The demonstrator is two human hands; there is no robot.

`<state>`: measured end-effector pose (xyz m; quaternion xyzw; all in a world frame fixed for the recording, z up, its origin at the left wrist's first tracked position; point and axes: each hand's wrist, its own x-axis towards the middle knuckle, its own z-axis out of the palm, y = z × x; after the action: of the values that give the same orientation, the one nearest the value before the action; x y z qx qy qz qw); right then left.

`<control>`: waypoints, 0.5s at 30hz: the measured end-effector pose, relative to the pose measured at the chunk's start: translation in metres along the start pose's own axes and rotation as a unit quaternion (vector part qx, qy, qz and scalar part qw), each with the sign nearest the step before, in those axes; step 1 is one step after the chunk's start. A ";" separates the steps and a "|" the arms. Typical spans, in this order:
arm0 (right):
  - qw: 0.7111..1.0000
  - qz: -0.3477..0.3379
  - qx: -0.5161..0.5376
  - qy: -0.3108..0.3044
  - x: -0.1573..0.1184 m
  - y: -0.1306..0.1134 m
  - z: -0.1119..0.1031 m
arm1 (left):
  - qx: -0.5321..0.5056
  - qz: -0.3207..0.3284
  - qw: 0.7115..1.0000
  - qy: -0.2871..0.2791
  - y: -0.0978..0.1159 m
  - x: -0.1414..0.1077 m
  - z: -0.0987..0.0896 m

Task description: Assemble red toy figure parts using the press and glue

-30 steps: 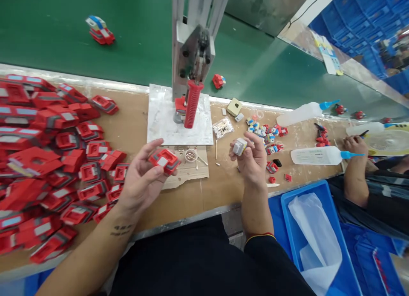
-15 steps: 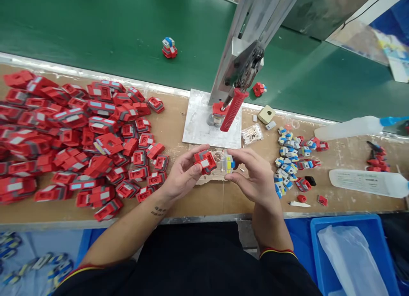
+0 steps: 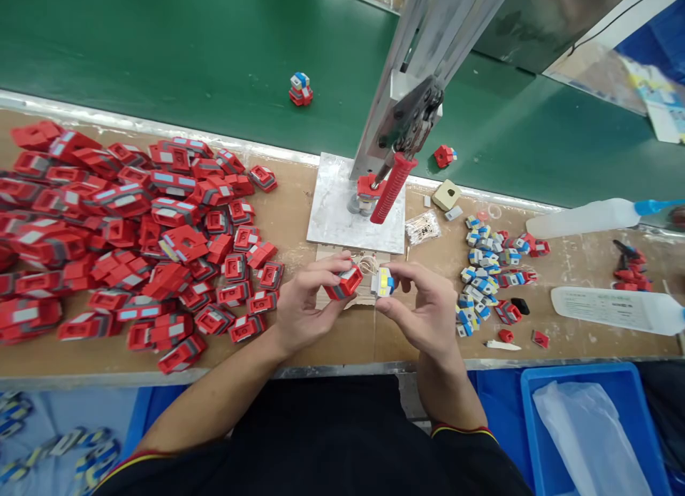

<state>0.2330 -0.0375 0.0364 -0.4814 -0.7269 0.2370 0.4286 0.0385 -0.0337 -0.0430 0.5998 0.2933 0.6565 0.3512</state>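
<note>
My left hand (image 3: 310, 300) is closed on a red plastic part (image 3: 344, 282) with a grey and white trim. In my right hand (image 3: 428, 303), a small white, blue and yellow part (image 3: 384, 282) is gripped between thumb and fingers. The two parts face each other with a small gap between them. Just behind them stands a metal press with a red handle (image 3: 393, 189); another red part (image 3: 369, 187) sits on its round fixture, above the metal base plate (image 3: 332, 225).
Red parts (image 3: 171, 243) are heaped at the left. At the right lie white-blue pieces (image 3: 479, 275), cotton swabs (image 3: 422, 227) and two bottles (image 3: 610, 309). Assembled pieces (image 3: 300, 89) rest on the green belt (image 3: 187, 61). A blue bin (image 3: 527, 410) stands below.
My left hand has turned the red part, so its side faces differently. My right hand has rotated the white-blue part a little. Pieces on the green belt have shifted right.
</note>
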 end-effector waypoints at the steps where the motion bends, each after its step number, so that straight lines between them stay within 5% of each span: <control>1: 1.000 0.008 -0.006 0.003 -0.003 -0.001 0.004 | 0.031 0.030 0.999 -0.005 -0.001 0.000 0.000; 7: 0.999 0.024 -0.041 0.000 -0.006 -0.003 0.017 | 0.137 0.116 0.983 -0.032 -0.004 0.000 -0.002; 12: 0.997 0.023 -0.056 -0.043 -0.002 -0.008 0.009 | 0.160 0.144 0.976 -0.044 -0.007 -0.006 -0.006; 15: 0.997 0.015 -0.031 -0.071 -0.001 -0.011 0.003 | 0.154 0.175 0.968 -0.098 -0.003 -0.006 -0.014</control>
<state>0.2247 -0.0431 0.0429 -0.4873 -0.7553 0.2542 0.3570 0.0250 -0.0366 -0.0501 0.7496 0.2459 0.5929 0.1615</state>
